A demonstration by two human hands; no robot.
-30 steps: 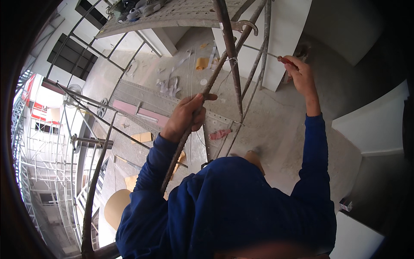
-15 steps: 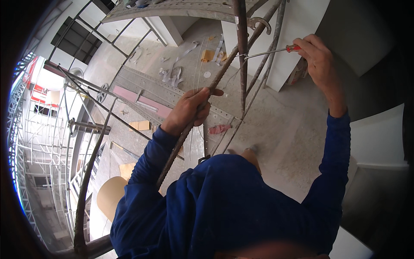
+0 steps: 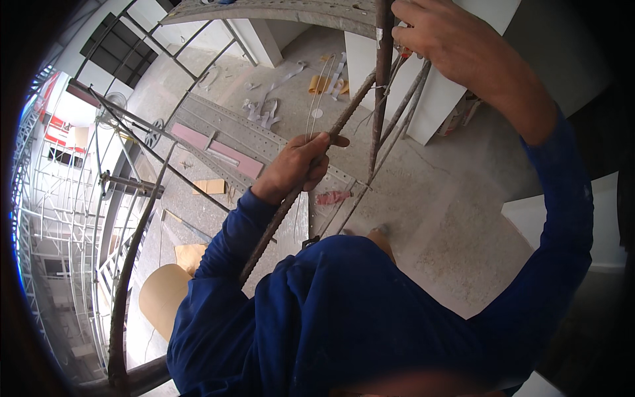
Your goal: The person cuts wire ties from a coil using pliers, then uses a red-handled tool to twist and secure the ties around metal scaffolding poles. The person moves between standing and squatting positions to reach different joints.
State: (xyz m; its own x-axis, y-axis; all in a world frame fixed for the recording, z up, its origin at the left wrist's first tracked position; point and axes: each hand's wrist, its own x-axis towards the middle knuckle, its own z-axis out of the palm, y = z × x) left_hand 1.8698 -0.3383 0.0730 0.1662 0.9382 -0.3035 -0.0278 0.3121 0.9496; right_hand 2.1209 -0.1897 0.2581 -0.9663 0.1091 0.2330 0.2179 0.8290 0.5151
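My left hand [image 3: 294, 167] is closed round a ribbed steel bar [image 3: 268, 231] that slants up and away from my left side. A doubled thin wire [image 3: 320, 96] rises from beside that hand. The bar's far end meets a rusty upright scaffold pole [image 3: 379, 109], where a wire tie [image 3: 380, 87] shows at the crossing. Just right of the pole's upper part is my right hand [image 3: 440, 40], its fingers curled round a screwdriver [image 3: 405, 52]. Only a bit of the screwdriver's red handle shows below the fingers; most of it is hidden.
A perforated metal plank [image 3: 278, 16] spans the top. Below, another plank [image 3: 198, 112] and a pink board [image 3: 218, 151] lie on the concrete floor among paper scraps. Scaffold tubes [image 3: 135, 264] stand at the left. White panels [image 3: 575, 221] lean at the right.
My right hand has moved up and left with the screwdriver, from out at the right to close beside the upright pole. The screwdriver's shaft no longer shows plainly. My left hand keeps its grip.
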